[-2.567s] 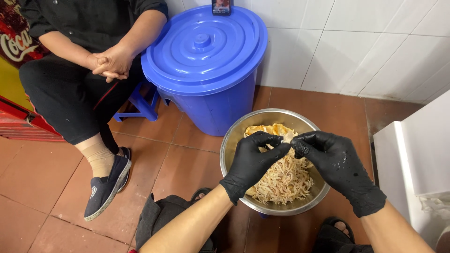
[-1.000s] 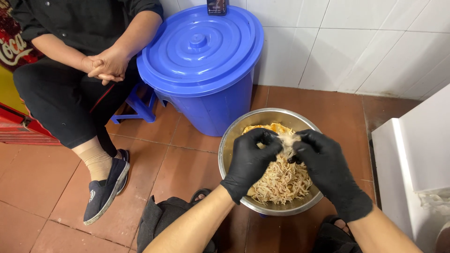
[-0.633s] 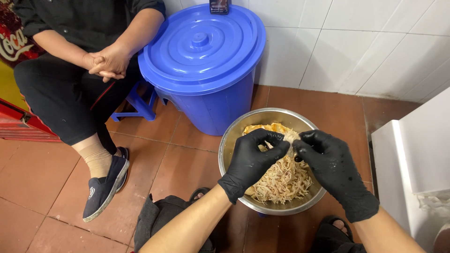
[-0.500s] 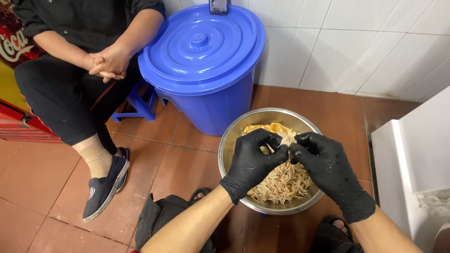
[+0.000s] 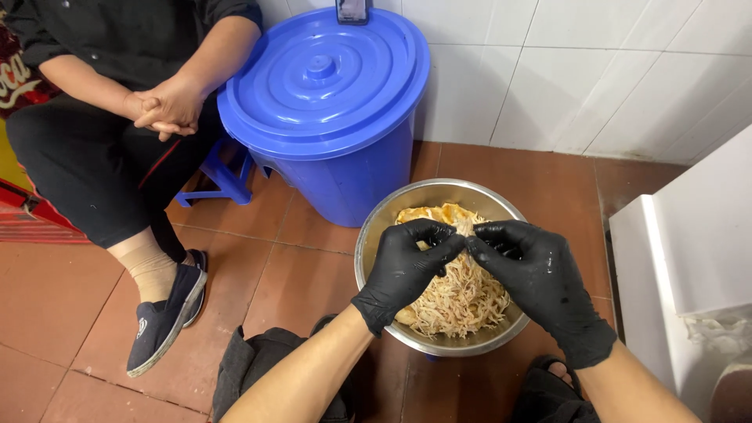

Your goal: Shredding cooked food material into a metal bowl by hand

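Since 0.5 s ago fingertips closed together: left hand (image 5: pixel 407 270) and right hand (image 5: pixel 536 278) pinch a strand of shredded meat (image 5: pixel 462 294) over the steel bowl (image 5: pixel 376 235) on the floor. Far left: blue lidded bin (image 5: pixel 329 102), seated person (image 5: pixel 117 117), red sign (image 5: pixel 19 74).

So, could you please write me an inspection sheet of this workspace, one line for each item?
Surface: red-brown tiled floor, no table.
Job's things: steel bowl on the floor, filled with pale shredded meat.
Clutter: blue lidded bucket behind the bowl; a dark phone stands on its lid's far edge.
Hands: left hand and right hand, both in black gloves, fingertips meeting over the bowl, pinching shreds.
Cables: nothing seen.
Surroundings: white tiled wall; seated person at left, hands clasped, on a blue stool; white unit at right.
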